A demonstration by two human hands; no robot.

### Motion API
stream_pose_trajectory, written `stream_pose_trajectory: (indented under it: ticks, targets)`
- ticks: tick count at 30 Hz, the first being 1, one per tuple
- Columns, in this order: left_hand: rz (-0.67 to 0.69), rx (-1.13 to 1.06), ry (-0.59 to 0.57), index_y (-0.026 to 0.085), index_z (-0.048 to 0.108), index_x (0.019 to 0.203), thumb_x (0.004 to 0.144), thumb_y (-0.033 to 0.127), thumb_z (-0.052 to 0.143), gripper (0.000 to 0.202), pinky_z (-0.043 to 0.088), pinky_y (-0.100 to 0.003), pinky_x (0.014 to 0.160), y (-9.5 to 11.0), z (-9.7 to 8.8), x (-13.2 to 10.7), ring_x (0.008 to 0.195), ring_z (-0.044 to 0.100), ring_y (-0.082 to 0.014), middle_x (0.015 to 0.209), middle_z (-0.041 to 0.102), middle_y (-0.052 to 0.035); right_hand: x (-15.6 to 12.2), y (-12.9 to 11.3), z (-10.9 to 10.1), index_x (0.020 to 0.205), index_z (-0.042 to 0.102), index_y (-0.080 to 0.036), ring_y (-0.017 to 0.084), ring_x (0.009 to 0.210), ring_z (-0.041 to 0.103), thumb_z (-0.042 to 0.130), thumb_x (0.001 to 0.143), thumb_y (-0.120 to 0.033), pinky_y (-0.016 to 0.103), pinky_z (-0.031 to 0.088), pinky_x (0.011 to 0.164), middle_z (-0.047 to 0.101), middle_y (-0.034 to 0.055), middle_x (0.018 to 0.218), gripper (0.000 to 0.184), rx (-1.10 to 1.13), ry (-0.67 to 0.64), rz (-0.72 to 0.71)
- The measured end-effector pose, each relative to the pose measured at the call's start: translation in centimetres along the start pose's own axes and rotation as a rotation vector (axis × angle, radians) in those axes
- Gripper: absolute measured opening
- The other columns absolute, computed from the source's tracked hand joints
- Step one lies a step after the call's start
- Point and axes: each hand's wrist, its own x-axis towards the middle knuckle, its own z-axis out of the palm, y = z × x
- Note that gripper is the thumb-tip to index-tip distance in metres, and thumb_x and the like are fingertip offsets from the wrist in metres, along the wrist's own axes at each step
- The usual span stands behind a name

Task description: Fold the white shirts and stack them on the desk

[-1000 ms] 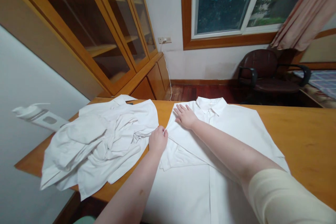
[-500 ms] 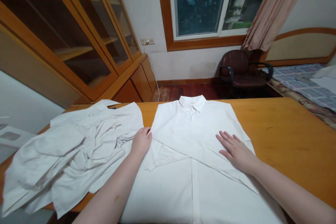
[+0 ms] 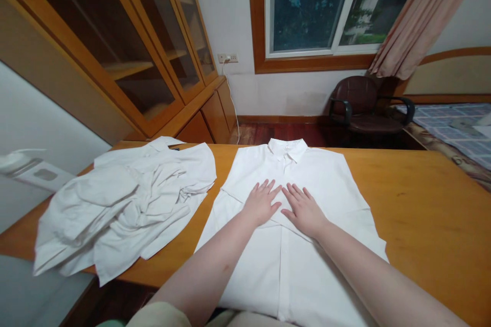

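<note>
A white collared shirt [image 3: 318, 168] lies front up on the wooden table, its collar toward the far edge. Its sleeves are folded inward across the chest, and the button placket runs down toward me. My left hand [image 3: 262, 203] rests flat on the folded sleeves with its fingers spread. Close beside it, my right hand [image 3: 305, 209] also presses flat on the shirt, fingers apart. The fingertips of both hands nearly meet below the collar. Neither hand grips any cloth. The lower hem lies near my body, partly hidden by my forearms.
A crumpled pile of white clothes [image 3: 126, 209] covers the left part of the wooden table [image 3: 422, 204], overhanging its near edge. A white device [image 3: 42, 171] stands at far left. Behind are a glass-door cabinet [image 3: 153, 112], an office chair [image 3: 356, 104] and a bed [image 3: 456, 122].
My left hand has let go of the sleeve edge at the left and moved right onto the chest. My right hand has slid left toward it. The view has shifted a little left.
</note>
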Motion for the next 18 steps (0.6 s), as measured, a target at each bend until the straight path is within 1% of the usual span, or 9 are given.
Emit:
stream_pose_trajectory:
  ticks: [2,5,7,9,12,18]
  targets:
    - [-0.114,0.036,0.017,0.03,0.027,0.145,0.088,0.055,0.037,0.063,0.012,-0.048,0.113,-1.8,0.1,-0.3,0.141,0.018,-0.0262,0.153,0.024,-0.0046,-0.2,0.5,0.4,0.145,0.031,-0.017,0.027,0.139,0.021,0.034,0.091,-0.053,0.05,0.017,0.111,0.026,0.0119,0.15,0.065,-0.023,0.0,-0.002]
    - [-0.266,0.082,0.025,0.026,0.028,0.145,0.089,0.055,0.036,0.064,0.011,-0.048,0.113,-5.9,-0.8,-0.8,0.141,0.017,-0.0278,0.153,0.023,-0.0077,-1.6,1.8,0.6,0.146,0.029,-0.022,0.025,0.139,0.021,0.032,0.091,-0.056,0.05,0.019,0.111,0.026,0.0087,0.151,0.065,-0.045,0.006,0.0]
    - [-0.313,0.101,0.021,0.024,0.029,0.145,0.09,0.053,0.034,0.063,0.013,-0.047,0.113,-8.2,-1.5,-1.2,0.141,0.017,-0.0273,0.153,0.023,-0.008,-2.9,2.6,0.4,0.146,0.029,-0.023,0.025,0.139,0.021,0.031,0.091,-0.057,0.049,0.019,0.111,0.026,0.0073,0.151,0.065,-0.063,0.01,0.015]
    - [-0.337,0.117,0.012,0.025,0.028,0.145,0.091,0.051,0.033,0.06,0.013,-0.048,0.112,-9.7,-1.8,-1.5,0.141,0.017,-0.0267,0.153,0.023,-0.0066,-4.2,3.3,0.2,0.146,0.029,-0.024,0.024,0.139,0.022,0.031,0.091,-0.057,0.048,0.019,0.111,0.026,0.0061,0.151,0.064,-0.078,0.014,0.033]
    - [-0.355,0.143,0.013,0.028,0.028,0.145,0.092,0.048,0.032,0.057,0.012,-0.05,0.112,-10.5,-1.9,-2.0,0.141,0.017,-0.0264,0.153,0.023,-0.0045,-6.6,4.4,0.0,0.146,0.027,-0.026,0.023,0.139,0.022,0.032,0.091,-0.057,0.047,0.02,0.111,0.026,0.0049,0.151,0.063,-0.086,0.022,0.06]
    - [-0.321,0.138,0.003,0.025,0.03,0.144,0.092,0.046,0.033,0.057,0.015,-0.049,0.112,-10.4,-2.2,-2.0,0.14,0.018,-0.0266,0.153,0.023,-0.0065,-11.3,6.8,0.2,0.146,0.026,-0.028,0.023,0.139,0.022,0.033,0.09,-0.057,0.048,0.022,0.112,0.025,0.0033,0.151,0.063,-0.101,0.009,0.132]
